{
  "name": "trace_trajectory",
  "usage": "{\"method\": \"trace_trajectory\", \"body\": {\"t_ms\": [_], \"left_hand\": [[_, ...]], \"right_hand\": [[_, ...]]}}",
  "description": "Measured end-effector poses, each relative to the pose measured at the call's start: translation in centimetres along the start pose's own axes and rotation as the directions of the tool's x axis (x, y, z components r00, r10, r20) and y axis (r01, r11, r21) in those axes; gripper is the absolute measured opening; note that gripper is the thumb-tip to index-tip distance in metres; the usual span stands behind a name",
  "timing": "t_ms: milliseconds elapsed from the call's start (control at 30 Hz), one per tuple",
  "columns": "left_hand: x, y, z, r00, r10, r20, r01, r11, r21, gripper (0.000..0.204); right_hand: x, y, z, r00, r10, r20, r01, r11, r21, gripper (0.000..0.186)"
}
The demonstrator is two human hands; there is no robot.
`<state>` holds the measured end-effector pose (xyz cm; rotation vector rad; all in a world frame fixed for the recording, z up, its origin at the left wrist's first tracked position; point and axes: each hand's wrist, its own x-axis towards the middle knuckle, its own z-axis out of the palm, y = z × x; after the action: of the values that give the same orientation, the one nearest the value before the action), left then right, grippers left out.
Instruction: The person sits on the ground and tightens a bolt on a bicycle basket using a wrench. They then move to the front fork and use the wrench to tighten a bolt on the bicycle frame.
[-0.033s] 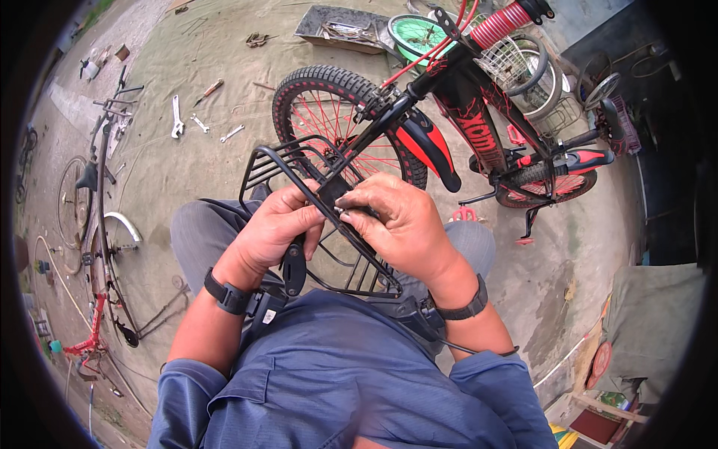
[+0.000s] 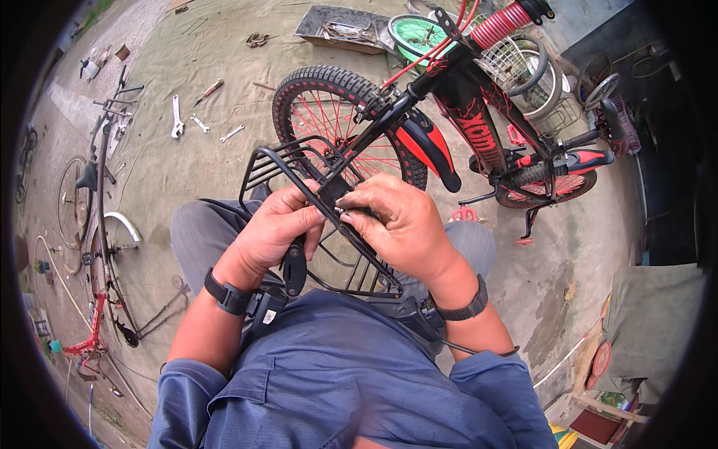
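A black metal bike basket rests tilted over my lap, its barred sides to the left and toward me. My left hand is closed round its frame beside a flat dark plate. Below the left fingers hangs a black slotted bracket; how it is held is hidden. With thumb and fingertips, my right hand pinches a small shiny metal fastener against the basket frame by the plate. The fingers cover most of it, so its exact kind does not show.
Just ahead, a black and red bicycle leans with its front wheel near the basket. Wrenches and a screwdriver lie on the ground cloth. Beyond stands a tool box; bike frames lie at left.
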<state>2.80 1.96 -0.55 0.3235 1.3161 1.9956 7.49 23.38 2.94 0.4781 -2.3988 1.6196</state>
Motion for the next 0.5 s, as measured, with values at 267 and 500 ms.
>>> {"method": "trace_trajectory", "body": {"t_ms": [267,500], "left_hand": [[-0.19,-0.04,0.26,1.0,0.008,-0.014,-0.008,1.0,-0.002,0.012],[-0.49,-0.34,-0.01,0.999,-0.007,0.032,0.008,1.0,-0.019,0.011]], "right_hand": [[0.02,-0.38,-0.02,0.998,-0.067,-0.014,0.064,0.986,-0.153,0.016],[-0.15,-0.17,-0.04,0.998,-0.063,0.002,0.062,0.984,-0.17,0.015]]}}
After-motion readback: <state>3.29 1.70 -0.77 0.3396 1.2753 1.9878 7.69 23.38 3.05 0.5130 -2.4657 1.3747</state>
